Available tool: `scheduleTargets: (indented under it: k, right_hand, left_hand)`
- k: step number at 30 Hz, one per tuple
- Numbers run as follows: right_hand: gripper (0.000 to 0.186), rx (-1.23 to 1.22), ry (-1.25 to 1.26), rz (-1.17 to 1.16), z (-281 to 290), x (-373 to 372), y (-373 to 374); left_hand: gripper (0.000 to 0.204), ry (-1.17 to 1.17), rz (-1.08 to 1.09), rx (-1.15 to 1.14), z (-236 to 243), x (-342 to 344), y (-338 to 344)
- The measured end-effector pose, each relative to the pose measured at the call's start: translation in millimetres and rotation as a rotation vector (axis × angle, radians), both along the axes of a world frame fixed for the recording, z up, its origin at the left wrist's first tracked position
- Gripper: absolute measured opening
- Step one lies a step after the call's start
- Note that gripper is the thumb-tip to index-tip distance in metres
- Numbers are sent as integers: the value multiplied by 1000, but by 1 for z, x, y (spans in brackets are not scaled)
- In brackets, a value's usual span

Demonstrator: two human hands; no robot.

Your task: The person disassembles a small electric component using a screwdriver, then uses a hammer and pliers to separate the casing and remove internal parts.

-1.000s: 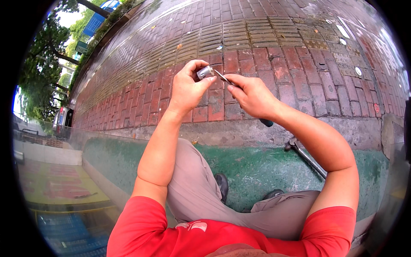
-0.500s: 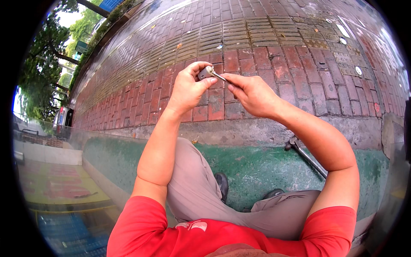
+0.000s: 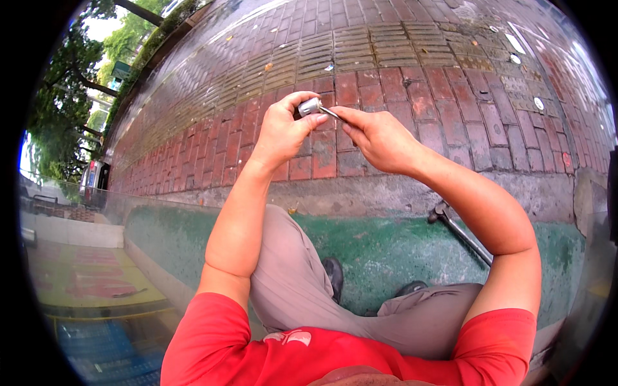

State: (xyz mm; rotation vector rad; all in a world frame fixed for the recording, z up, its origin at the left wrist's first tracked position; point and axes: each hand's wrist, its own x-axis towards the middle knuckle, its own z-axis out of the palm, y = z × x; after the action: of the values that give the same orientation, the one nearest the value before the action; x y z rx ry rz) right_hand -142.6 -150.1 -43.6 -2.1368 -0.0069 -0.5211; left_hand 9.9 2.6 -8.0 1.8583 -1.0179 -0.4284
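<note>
In front of me, above the brick paving, my left hand [image 3: 281, 128] pinches a short silver metal cylinder [image 3: 309, 107] between thumb and fingers. My right hand [image 3: 385, 143] is closed around a thin metal tool [image 3: 331, 114], whose handle is mostly hidden by the fingers. The tip of this tool meets the right end of the cylinder; whether it is inside cannot be made out. The two hands are close together, a small gap apart.
A long metal bar tool [image 3: 461, 233] with a thicker head lies on the green-painted ground [image 3: 380, 248], beside my right forearm. Wet red brick paving [image 3: 373, 100] stretches ahead. Trees [image 3: 67, 109] and a parked car [image 3: 94, 180] stand at the far left.
The cylinder has turned slightly in my left fingers and shows more of its silver side. My right hand has barely shifted with the thin tool. The bar tool lies unmoved.
</note>
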Motion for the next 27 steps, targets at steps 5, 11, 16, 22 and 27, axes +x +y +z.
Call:
scheduleTargets:
  k: [5,11,16,22,27]
  right_hand:
    - [32,-3,28,-11,-12,-2,-12]
    - [22,-12,333,-269,-63,9,-60]
    - [25,624,1028,-62,-184,-20,-90]
    - [39,979,1013,-306,-148,-74,-119]
    - [26,756,1430,-159,-236,-122,-54]
  left_hand:
    - [32,-139,38,25,-6,1,-8]
    - [33,-164,96,-108,-6,21,4]
    - [36,157,-115,-196,31,61,19]
    - [35,-52,-80,-5,-29,59,37]
    - [32,411,199,154,-245,25,93]
